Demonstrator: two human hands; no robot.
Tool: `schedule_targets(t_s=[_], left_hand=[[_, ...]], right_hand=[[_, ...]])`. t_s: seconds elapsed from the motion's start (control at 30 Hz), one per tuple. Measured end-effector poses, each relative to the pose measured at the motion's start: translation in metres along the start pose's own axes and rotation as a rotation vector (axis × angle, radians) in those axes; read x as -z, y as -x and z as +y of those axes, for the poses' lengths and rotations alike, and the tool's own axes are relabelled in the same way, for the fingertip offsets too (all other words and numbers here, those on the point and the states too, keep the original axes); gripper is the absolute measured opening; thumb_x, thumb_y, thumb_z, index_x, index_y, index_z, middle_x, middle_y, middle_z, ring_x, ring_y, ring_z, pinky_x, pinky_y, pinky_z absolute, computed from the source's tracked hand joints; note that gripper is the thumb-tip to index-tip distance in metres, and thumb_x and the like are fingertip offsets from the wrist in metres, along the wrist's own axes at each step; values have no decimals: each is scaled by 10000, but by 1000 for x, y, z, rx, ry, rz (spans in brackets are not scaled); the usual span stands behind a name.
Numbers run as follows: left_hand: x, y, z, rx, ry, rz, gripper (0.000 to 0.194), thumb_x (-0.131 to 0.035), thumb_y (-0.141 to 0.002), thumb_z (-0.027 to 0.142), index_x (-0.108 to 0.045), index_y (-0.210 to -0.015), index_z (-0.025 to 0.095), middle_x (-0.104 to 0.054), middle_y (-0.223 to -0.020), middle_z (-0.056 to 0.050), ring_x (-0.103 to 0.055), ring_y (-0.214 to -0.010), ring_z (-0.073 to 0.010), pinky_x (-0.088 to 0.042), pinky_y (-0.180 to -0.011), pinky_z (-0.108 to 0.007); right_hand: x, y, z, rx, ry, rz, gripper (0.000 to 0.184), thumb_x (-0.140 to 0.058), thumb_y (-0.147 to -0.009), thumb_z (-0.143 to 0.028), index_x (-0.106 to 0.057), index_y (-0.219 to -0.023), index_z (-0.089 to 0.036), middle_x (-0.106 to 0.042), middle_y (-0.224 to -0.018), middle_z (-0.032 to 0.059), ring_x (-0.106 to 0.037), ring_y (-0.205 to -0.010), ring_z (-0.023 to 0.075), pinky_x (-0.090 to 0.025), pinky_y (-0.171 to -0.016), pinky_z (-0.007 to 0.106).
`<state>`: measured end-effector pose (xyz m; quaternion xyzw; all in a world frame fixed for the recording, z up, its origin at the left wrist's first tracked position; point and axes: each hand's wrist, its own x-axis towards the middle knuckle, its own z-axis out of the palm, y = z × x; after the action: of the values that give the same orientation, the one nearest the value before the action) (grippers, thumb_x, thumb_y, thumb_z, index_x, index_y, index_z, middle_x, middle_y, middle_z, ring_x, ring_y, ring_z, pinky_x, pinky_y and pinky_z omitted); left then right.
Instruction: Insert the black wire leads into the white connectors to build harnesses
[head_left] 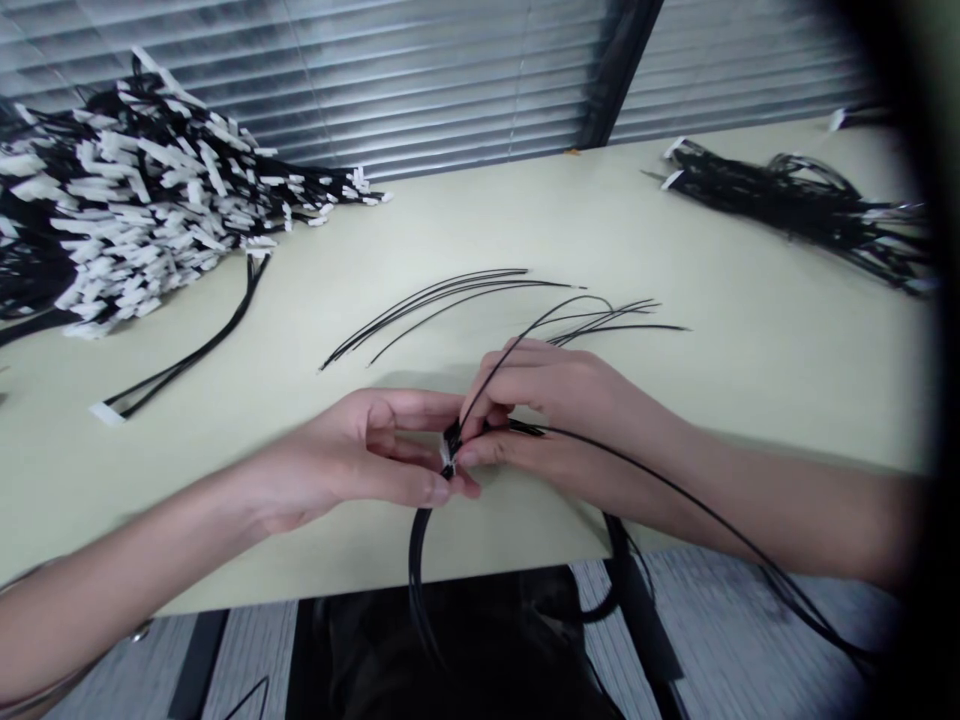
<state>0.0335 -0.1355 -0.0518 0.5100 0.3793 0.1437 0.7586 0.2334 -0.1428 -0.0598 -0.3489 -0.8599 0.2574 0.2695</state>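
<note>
My left hand (367, 455) pinches a small white connector (448, 452) with a bundle of black wires that loops down over the table's front edge. My right hand (555, 405) meets it from the right, fingers closed on a thin black wire (525, 335) at the connector; that wire arcs up and away over the table. Another black wire trails from under my right hand toward the lower right. Both hands hover just above the pale table (750, 330) near its front edge.
Loose black wires (435, 300) lie fanned behind my hands. A large heap of black harnesses with white connectors (135, 200) fills the back left, one harness (187, 360) lying apart. Another black bundle (802, 205) sits back right. Closed blinds (420, 80) stand behind the table.
</note>
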Motion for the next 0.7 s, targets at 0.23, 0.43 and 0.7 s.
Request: schedule_targets(t_s=[0.23, 0.43, 0.7], left_hand=[[2, 0, 1, 42, -25, -6, 504, -661, -710, 46, -592, -1161, 261, -684, -1035, -48, -651, -938, -181, -496, -774, -217], [6, -1, -3, 45, -25, -24, 415, -681, -707, 95, -612, -1091, 237, -688, -981, -39, -640, -922, -172, -482, -787, -227], [10, -3, -9, -20, 2, -81, 465, -673, -726, 79, -592, -1149, 253, -701, -968, -21, -656, -899, -153, -501, -778, -189]], right_hand=[[2, 0, 6, 121, 8, 8, 113, -612, -752, -92, -655, -770, -196, -623, -788, -65, -517, -820, 66, -371, -807, 169], [2, 4, 5, 279, 53, 6, 151, -536, -759, -28, -646, -784, -130, -593, -767, -10, -487, -771, 102, -345, -863, 251], [10, 2, -2, 365, 235, -97, 146, -516, -749, -21, -614, -711, -124, -569, -736, 24, -436, -781, 158, -338, -789, 306]])
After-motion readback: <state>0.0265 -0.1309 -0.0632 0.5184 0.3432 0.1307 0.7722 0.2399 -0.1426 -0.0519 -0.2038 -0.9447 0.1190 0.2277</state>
